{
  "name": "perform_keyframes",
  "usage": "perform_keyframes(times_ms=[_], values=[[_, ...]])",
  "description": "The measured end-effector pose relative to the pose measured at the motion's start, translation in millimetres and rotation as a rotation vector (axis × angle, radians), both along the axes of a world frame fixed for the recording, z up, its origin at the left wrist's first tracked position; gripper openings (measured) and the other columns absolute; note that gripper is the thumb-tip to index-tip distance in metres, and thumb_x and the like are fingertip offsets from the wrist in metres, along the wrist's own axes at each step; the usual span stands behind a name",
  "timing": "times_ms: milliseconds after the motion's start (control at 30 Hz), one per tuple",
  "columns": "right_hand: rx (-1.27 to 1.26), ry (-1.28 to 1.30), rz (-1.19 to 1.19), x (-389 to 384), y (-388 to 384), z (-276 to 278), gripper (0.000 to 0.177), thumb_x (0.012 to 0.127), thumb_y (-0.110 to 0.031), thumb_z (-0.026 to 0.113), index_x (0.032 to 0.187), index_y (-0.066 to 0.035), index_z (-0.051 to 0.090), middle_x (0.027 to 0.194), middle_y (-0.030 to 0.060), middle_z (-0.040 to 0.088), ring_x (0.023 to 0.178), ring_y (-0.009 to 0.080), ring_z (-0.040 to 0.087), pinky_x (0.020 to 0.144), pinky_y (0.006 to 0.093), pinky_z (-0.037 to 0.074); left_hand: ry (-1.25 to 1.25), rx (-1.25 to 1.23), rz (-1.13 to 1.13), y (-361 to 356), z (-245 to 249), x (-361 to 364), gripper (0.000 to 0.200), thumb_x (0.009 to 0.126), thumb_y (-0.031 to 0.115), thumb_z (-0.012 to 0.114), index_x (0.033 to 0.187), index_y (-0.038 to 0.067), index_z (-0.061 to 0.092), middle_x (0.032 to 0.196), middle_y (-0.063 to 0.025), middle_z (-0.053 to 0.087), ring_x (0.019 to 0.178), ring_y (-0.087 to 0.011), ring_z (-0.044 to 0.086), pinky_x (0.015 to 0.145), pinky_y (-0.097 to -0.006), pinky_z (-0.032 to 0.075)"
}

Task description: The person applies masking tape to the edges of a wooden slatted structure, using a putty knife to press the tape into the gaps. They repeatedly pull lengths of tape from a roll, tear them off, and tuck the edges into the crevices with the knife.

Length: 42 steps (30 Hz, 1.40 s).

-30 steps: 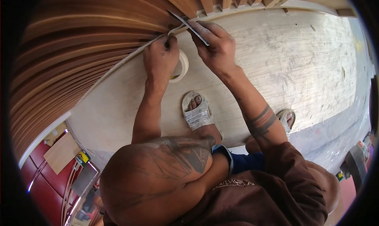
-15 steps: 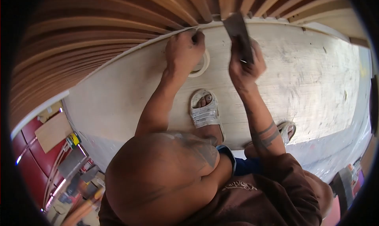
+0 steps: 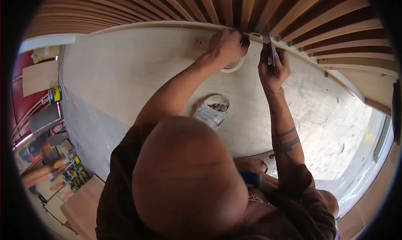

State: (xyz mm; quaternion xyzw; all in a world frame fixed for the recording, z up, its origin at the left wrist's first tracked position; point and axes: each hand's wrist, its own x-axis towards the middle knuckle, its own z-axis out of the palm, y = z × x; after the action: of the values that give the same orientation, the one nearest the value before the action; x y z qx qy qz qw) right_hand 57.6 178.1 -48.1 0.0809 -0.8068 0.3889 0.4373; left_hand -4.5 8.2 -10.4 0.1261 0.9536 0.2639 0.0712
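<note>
My right hand [image 3: 274,70] is closed around a putty knife [image 3: 268,41], its blade seen nearly edge-on and its tip up at the foot of the wooden slats [image 3: 249,9]. Beside it, my left hand [image 3: 228,46] is bent with fingers pinched together at the pale strip [image 3: 184,24] along the slats' base; what the fingers hold is hidden. A roll of cream tape [image 3: 235,67] shows partly from under my left hand, over the whitish board [image 3: 138,60].
Sandalled feet [image 3: 212,110] stand on the board. A person's bare head [image 3: 188,173] and dark brown shirt fill the lower middle. Off to the left are a plywood piece [image 3: 40,78], a yellow-labelled can [image 3: 55,95] and assorted clutter. Slats curve across the whole top.
The view has turned, and both hands appear further right. The putty knife has gone from showing its broad face to nearly edge-on. The tape roll has shifted along with my left hand.
</note>
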Motion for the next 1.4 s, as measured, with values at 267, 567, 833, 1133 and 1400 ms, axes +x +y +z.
perform_keyframes(times_ms=[267,567,833,1133,1400], values=[[0.152,-0.018,-0.229,-4.5,-12.0,-3.7,0.033,0.092,-0.002,0.082,0.124,-0.005,0.079,0.087,0.0124,0.069,0.066,0.0275,0.068,0.058,0.0398,0.055,0.094,0.136,-0.073,-10.3,-8.4,-2.7,0.027,0.097,0.028,0.067,0.1,0.004,0.078,0.094,-0.0266,0.073,0.093,-0.0494,0.071,0.08,-0.0537,0.059],[0.03,-0.009,-0.568,-6.7,-67.1,-9.5,0.039,0.088,0.006,0.079,0.126,-0.001,0.078,0.092,0.0143,0.071,0.076,0.0267,0.072,0.065,0.0373,0.06,-0.037,0.165,-0.204,-14.8,-4.4,-14.7,0.021,0.096,0.018,0.069,0.094,-0.002,0.074,0.093,-0.0286,0.071,0.093,-0.0502,0.07,0.073,-0.0536,0.055],[0.015,0.009,-0.69,-3.9,-90.6,-12.7,0.039,0.086,0.009,0.082,0.123,-0.002,0.078,0.096,0.0133,0.073,0.078,0.0264,0.074,0.067,0.0358,0.059,0.081,0.252,-0.257,-21.0,-12.2,-22.4,0.027,0.095,0.027,0.069,0.086,0.003,0.078,0.086,-0.027,0.073,0.086,-0.0497,0.072,0.073,-0.0546,0.058],[-0.028,-0.059,-0.599,45.5,-82.1,22.5,0.021,0.085,0.006,0.086,0.104,-0.001,0.08,0.097,0.0109,0.075,0.075,0.0227,0.073,0.065,0.0323,0.057,0.042,0.263,-0.232,-19.5,-2.8,-19.9,0.029,0.101,0.026,0.066,0.088,0.002,0.075,0.082,-0.027,0.07,0.085,-0.0487,0.07,0.071,-0.0531,0.056],[0.046,0.016,-0.551,3.1,-77.3,3.8,0.035,0.084,0.006,0.085,0.117,-0.003,0.08,0.094,0.011,0.073,0.073,0.0245,0.072,0.063,0.0348,0.058,-0.025,0.28,-0.235,-22.3,-4.8,-22.6,0.03,0.1,0.027,0.066,0.089,0.001,0.076,0.086,-0.0286,0.07,0.088,-0.0516,0.069,0.073,-0.0552,0.055]])
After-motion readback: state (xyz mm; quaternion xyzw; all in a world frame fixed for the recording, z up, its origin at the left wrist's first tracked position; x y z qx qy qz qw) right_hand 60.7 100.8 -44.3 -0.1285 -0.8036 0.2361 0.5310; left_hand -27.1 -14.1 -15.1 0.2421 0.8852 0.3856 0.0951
